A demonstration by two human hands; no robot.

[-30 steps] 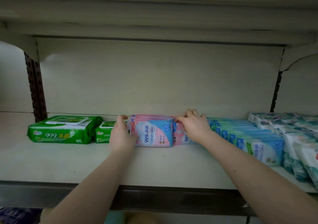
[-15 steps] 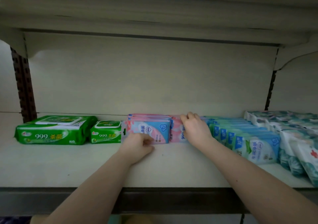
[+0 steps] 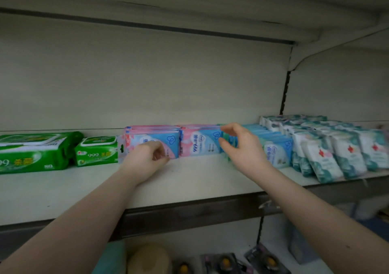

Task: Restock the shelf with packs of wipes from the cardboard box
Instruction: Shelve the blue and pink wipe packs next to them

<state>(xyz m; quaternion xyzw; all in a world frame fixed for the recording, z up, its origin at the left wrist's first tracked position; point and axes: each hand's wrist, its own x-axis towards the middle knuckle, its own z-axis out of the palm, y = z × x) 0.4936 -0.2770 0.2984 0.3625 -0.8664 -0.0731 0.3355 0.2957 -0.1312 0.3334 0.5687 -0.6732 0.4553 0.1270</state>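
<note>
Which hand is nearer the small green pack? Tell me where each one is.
Left. The left hand sits just right of the small green pack, at the first pink stack. The right hand is farther right, beyond the second pink stack.

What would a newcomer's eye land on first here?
The two hands at mid-shelf draw the eye first: the left hand curls against the front of the pink packs, and the right hand is spread open at their right end. Bright green packs lie to the left. Rows of teal packs fill the right of the shelf.
</note>
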